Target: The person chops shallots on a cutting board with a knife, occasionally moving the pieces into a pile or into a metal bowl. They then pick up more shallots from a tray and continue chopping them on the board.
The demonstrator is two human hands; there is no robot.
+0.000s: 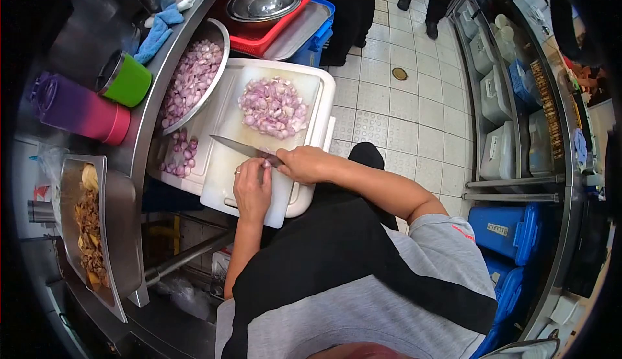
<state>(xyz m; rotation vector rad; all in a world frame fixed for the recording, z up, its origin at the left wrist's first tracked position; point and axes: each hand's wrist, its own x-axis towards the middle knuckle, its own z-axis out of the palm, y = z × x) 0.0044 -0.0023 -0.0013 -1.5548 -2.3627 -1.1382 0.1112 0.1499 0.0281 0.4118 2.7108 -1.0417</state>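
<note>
Slicing step: shallot (265,162) pinched by left hand (253,189), knife (241,146) clasped in right hand (303,163); tucked fingers (258,171) were judged needed next

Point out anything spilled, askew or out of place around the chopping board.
A few whole purple shallots lie loose on the white plastic tray, outside the round metal bowl and beside the white cutting board. Nothing else stands out.
</note>
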